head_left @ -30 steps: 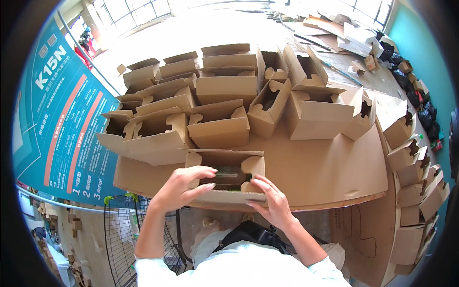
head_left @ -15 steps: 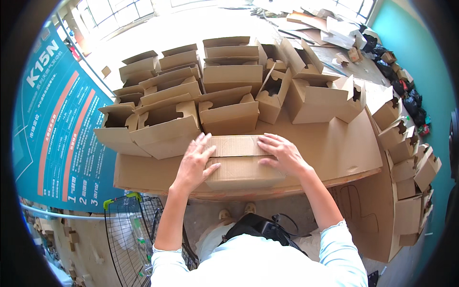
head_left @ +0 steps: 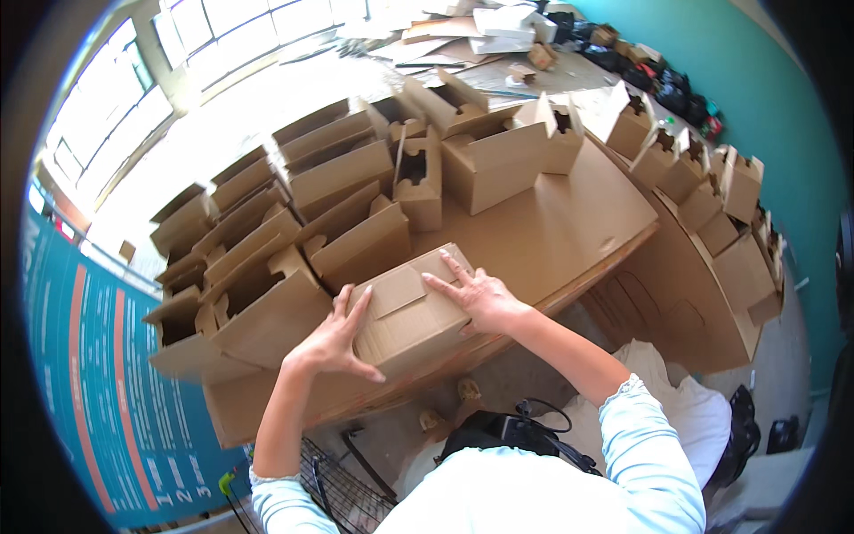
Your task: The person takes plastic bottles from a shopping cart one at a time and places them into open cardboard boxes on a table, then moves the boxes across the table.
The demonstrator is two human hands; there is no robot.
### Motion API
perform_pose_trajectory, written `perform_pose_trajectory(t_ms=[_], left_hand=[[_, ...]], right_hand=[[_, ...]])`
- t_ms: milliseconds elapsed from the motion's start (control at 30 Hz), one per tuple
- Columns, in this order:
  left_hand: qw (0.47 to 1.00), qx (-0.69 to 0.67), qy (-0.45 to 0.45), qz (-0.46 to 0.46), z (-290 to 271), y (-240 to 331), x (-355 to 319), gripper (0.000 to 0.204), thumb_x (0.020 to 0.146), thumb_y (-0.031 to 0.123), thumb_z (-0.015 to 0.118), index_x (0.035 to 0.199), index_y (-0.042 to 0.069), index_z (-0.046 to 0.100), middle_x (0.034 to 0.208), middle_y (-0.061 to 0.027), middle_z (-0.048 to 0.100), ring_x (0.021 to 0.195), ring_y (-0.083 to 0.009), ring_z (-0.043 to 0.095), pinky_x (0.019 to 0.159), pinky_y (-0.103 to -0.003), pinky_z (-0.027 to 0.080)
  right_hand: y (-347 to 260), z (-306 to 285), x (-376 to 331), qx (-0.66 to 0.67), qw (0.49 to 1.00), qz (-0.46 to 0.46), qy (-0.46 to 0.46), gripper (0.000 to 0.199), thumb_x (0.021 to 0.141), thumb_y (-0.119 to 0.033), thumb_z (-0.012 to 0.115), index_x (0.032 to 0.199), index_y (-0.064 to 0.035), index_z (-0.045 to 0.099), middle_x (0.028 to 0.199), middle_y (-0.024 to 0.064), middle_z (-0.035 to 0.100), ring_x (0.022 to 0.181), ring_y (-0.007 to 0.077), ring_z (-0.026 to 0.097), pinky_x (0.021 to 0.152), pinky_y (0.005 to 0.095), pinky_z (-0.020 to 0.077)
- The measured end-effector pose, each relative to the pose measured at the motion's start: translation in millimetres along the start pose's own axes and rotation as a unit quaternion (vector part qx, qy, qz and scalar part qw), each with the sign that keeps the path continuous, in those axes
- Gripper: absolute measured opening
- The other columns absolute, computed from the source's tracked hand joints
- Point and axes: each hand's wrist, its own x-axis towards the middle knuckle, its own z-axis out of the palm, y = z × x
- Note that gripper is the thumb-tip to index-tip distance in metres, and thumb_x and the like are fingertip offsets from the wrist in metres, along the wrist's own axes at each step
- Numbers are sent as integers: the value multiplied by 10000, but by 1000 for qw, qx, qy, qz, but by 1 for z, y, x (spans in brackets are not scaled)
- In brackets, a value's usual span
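"Why is the closed brown cardboard box (head_left: 407,311) framed like that?"

"Probably to steady it: the left hand (head_left: 334,343), spread wide, spans its left end; the right hand (head_left: 480,301) lies splayed over its top."

"And the edges?"

"It sits near the front edge of the flat brown tabletop (head_left: 578,209). Open-topped brown cardboard cartons (head_left: 365,245) crowd behind and left; rightward, the surface runs on, leaving sliding room."
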Motion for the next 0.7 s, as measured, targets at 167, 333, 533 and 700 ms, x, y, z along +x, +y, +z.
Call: perform_pose_trajectory(t_ms=[167,333,533,700], left_hand=[[999,31,39,4,0,19,-1,1344,498,331,914,1556,131,108,1563,-333,38,1319,-503,405,1115,-463,388],[997,16,70,-4,7,35,14,1293,490,306,908,1544,129,180,1559,-332,84,1267,-495,471,1058,-466,450],[997,22,80,10,23,97,92,1267,494,288,894,1539,130,195,1546,-343,98,1235,-515,487,1036,-472,468],[996,25,89,12,40,178,205,1260,511,301,889,1543,120,188,1536,-367,99,1253,-535,461,1049,-475,457]], right_hand=[[22,18,-6,13,996,-45,73,1169,638,-208,876,1559,-347,170,1607,223,117,1059,357,627,889,411,547],[46,9,-20,13,994,-58,94,1150,633,-163,865,1554,-329,195,1575,228,214,1000,345,642,849,398,559],[143,5,-49,29,992,-53,113,1120,640,-135,854,1543,-329,221,1572,192,238,1027,325,621,836,402,563],[274,-11,-79,17,994,-9,106,1096,666,-100,838,1535,-362,224,1592,127,219,1114,306,589,887,395,556]])
